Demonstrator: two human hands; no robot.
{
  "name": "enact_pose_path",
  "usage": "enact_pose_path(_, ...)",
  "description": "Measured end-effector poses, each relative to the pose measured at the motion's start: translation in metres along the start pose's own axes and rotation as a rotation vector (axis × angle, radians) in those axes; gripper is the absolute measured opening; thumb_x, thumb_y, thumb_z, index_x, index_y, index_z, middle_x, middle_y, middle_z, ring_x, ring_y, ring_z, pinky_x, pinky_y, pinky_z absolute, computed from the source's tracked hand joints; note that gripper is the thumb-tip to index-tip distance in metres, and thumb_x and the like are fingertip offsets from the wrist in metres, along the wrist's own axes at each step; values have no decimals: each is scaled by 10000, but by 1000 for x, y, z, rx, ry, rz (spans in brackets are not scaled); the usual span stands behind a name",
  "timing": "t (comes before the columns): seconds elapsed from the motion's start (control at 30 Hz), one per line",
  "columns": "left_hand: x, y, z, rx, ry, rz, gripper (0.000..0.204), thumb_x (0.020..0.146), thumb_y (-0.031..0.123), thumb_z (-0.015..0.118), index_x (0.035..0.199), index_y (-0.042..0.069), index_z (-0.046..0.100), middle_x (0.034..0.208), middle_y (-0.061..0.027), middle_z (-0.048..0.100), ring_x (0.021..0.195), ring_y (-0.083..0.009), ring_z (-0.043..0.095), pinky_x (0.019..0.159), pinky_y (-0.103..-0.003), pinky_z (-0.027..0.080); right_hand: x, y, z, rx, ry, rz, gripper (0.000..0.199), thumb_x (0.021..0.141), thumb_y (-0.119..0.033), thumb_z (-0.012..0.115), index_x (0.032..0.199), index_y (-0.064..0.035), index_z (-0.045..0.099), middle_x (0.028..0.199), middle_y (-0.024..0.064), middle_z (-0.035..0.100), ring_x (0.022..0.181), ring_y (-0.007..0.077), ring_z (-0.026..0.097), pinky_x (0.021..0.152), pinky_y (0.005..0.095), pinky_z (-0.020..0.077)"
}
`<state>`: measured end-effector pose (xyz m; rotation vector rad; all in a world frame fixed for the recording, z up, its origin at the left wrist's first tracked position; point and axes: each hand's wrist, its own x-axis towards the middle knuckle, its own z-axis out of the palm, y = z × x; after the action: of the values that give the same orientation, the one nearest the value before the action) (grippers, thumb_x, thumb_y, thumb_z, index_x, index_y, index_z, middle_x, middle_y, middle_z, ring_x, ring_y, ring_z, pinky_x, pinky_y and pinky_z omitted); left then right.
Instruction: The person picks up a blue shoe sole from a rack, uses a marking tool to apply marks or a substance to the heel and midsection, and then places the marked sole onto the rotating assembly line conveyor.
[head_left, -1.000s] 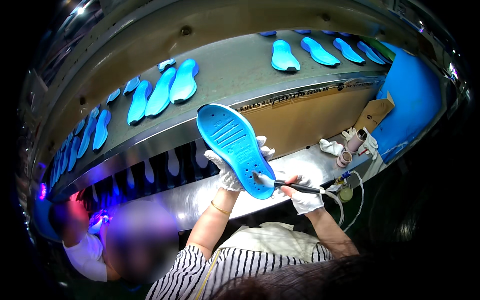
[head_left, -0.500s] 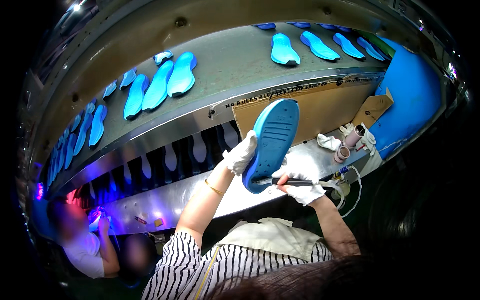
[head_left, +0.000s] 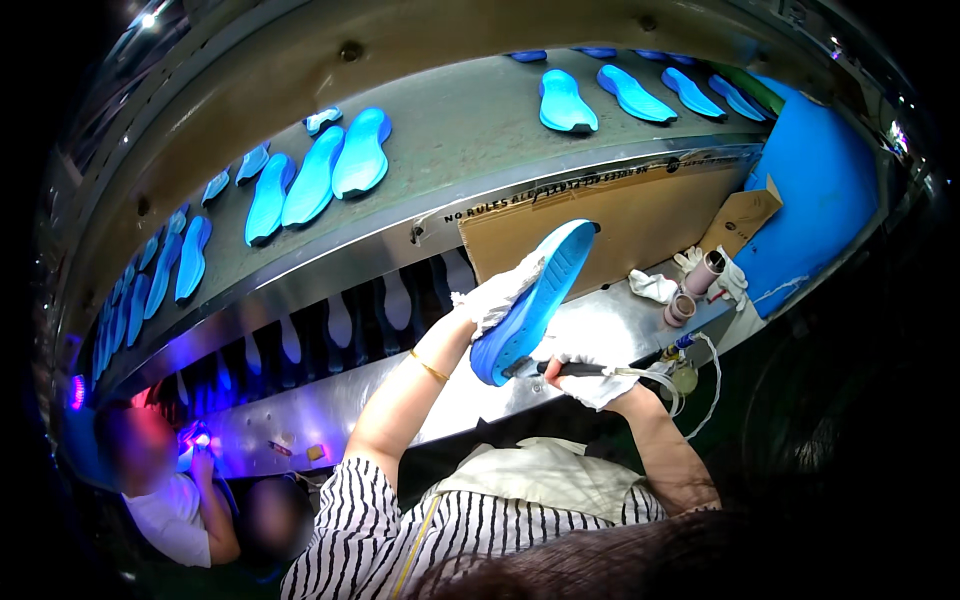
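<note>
My white-gloved left hand [head_left: 503, 292] grips a blue shoe sole [head_left: 550, 285] by its left edge. The sole is tilted, its upper end pointing away to the right and its grooved face turned right. In my gloved right hand [head_left: 592, 385] is a slim black-handled brush [head_left: 580, 369], with a pale hose [head_left: 650, 376] running from its rear end. The brush's tip is against or very close to the lower end of the sole; exact contact is hard to tell. A bare fingertip shows at the right glove.
Blue soles [head_left: 335, 160] lie along the grey conveyor belt [head_left: 450, 120]. Below it are a cardboard sheet [head_left: 620, 215] and a metal shelf [head_left: 400, 400]. A pink cup [head_left: 706, 270], a tape roll [head_left: 680, 310] and white gloves [head_left: 652, 286] sit right. A co-worker [head_left: 180, 510] is at lower left.
The sole has turned in my left hand, its grooved face now seen more edge-on, and moved slightly down. My right hand and the brush have shifted a little left.
</note>
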<state>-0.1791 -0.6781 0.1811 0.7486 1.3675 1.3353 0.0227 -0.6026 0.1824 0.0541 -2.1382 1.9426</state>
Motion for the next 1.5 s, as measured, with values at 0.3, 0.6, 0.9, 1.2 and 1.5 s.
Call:
enact_pose_path(0.3, -9, 6, 11, -96, 5, 75, 543, 891, 506, 483, 1176, 44, 495, 941, -66, 590, 790, -124, 569, 687, -265, 500, 5, -14, -16, -108, 96, 8, 99, 647, 26, 676, 680, -44, 614, 697, 66, 612, 663, 153, 583, 630, 278, 474)
enact_pose_path(0.6, -48, 18, 1, -763, -156, 381, 748, 865, 644, 328, 1255, 17, 447, 1186, -168, 534, 1080, -266, 533, 925, -409, 447, -12, -28, -27, 70, 376, -117, 128, 715, 13, 687, 789, -15, 586, 781, 71, 621, 714, 128, 587, 671, 259, 466)
enact_pose_path(0.9, -48, -59, 40, -1174, -433, 42, 564, 909, 407, 478, 1295, 2, 407, 1201, -208, 532, 1059, -304, 561, 912, -429, 469, -13, -5, -23, -197, 618, -180, 176, 735, -11, 694, 848, -16, 560, 776, 85, 652, 663, 120, 622, 609, 239, 499)
enact_pose_path(1.2, -24, -84, 66, -1255, -206, 139, 561, 858, 536, 503, 1162, 65, 502, 967, -105, 597, 822, -199, 596, 741, -325, 528, -11, -17, 2, -565, 564, -257, 205, 728, -1, 677, 885, -16, 546, 710, 74, 648, 612, 112, 623, 569, 234, 498)
enact_pose_path(1.5, -28, -66, 66, -1098, -235, 210, 737, 842, 623, 438, 1242, 4, 427, 1106, -131, 547, 945, -245, 561, 850, -371, 477, -24, -12, 11, -408, 374, -219, 357, 757, 17, 667, 1081, 19, 515, 936, 111, 591, 873, 177, 610, 731, 258, 529)
